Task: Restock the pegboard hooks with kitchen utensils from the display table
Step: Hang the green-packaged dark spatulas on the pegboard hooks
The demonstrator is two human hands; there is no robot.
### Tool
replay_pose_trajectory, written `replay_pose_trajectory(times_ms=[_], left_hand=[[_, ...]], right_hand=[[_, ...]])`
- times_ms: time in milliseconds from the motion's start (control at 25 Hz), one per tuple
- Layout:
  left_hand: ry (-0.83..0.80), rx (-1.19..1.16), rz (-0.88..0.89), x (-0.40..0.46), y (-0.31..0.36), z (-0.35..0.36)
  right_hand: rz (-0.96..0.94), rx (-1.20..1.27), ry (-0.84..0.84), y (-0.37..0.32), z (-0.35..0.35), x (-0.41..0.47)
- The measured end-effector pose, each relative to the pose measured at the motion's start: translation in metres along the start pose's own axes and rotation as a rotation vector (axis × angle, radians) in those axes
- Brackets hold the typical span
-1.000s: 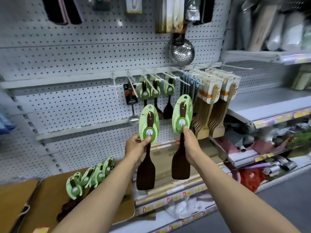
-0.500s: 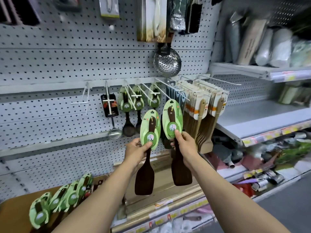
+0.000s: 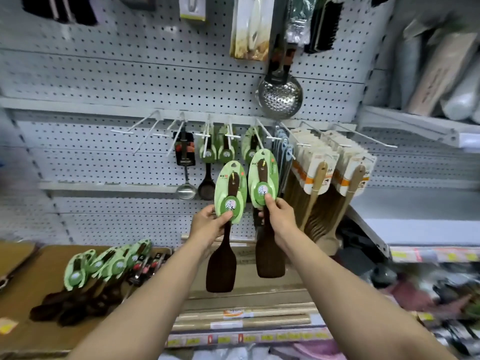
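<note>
The left hand [image 3: 207, 224] pinches the lower end of a green card, thumb on the front and fingers curled behind, so that the dark wooden spatula [image 3: 222, 266] it carries hangs blade-down. The right hand [image 3: 279, 216] grips a second carded spatula [image 3: 267, 245] the same way, thumb pressed on the round label, and holds it a little higher and closer to the pegboard [image 3: 130, 81]. Both cards stand upright, side by side, just below the row of white hooks [image 3: 207, 133]; the hang-hole at the top of the right card sits near the hook that holds a matching green pack [image 3: 250, 149], but I would say neither card is threaded on yet.

Three hooks in that row already carry green-carded utensils, while the hooks towards the left end of the rail look bare. On the brown display table [image 3: 33, 276], near its back edge, a fanned row of more green-carded spatulas [image 3: 104, 266] lies waiting. My judgement is that the restocking is partly done: some stock hangs, two pieces are in hand, and a fair batch remains.
</note>
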State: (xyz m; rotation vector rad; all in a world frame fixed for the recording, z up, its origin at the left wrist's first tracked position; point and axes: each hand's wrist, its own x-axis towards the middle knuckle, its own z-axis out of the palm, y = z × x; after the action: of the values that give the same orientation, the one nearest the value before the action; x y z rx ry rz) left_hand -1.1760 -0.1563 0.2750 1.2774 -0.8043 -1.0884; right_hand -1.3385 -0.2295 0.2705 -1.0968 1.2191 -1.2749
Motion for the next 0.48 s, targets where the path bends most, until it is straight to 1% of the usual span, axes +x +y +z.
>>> replay_pose_trajectory(times_ms=[200,480], left_hand=[[0.050,-0.037,0.005,0.000,0.007,-0.002],[0.039,-0.002,-0.012,0.041,0.002,-0.015]], right_hand=[[0.055,0.026,-0.036,0.003,0.017,0.033],[0.107,0.061,-0.019,0.013,0.046,0.092]])
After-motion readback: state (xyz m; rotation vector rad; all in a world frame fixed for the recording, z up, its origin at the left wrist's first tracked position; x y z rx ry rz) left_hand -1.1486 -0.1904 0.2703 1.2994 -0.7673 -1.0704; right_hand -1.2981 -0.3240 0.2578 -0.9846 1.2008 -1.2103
